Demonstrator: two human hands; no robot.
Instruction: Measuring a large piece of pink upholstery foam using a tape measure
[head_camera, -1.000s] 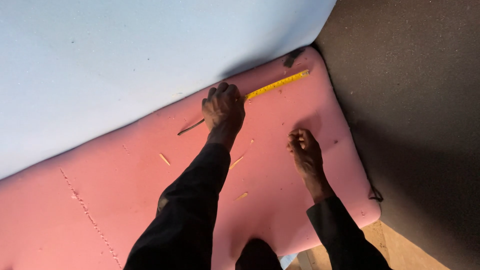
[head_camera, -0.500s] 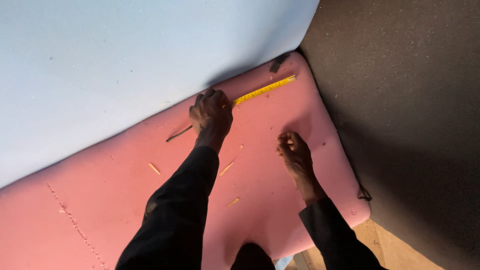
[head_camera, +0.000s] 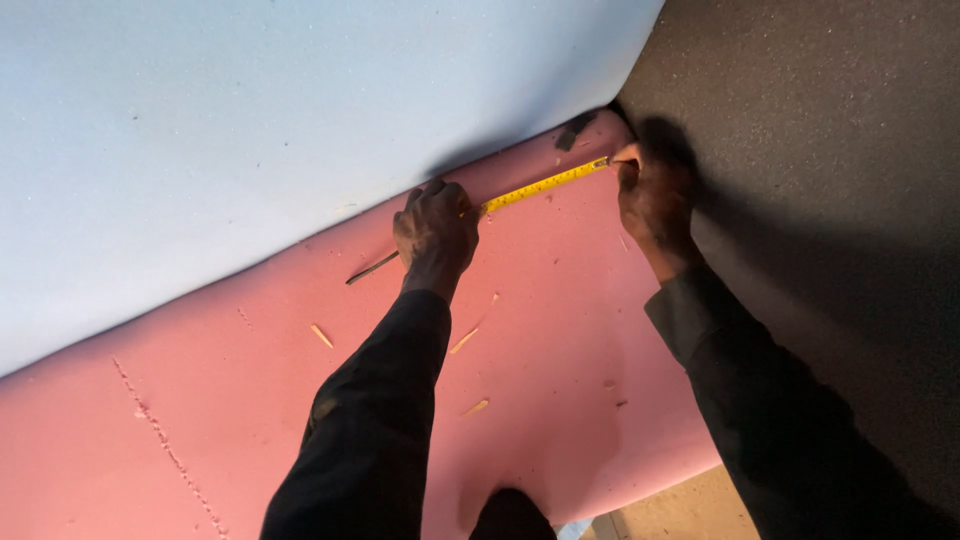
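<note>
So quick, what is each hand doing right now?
Left hand: closed, pressing the yellow measuring tape onto the pink foam sheet.
Right hand: closed, pinching the tape's far end at the foam's edge.

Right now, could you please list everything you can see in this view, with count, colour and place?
foam sheet: one, pink, lying flat under both hands.
foam slab: one, pale blue, overlapping the pink sheet's upper edge.
tape measure: one, yellow, stretched along the pink sheet's upper edge between the hands.
thin dark stick: one, left of the left hand; pencil or blade, cannot tell.
splinters: about four, tan, scattered on the pink sheet.
dark floor: grey-black, right side.
left hand: pressing down on the tape.
right hand: at the tape's far end, by the sheet's corner.
sleeves: two, black.
</note>
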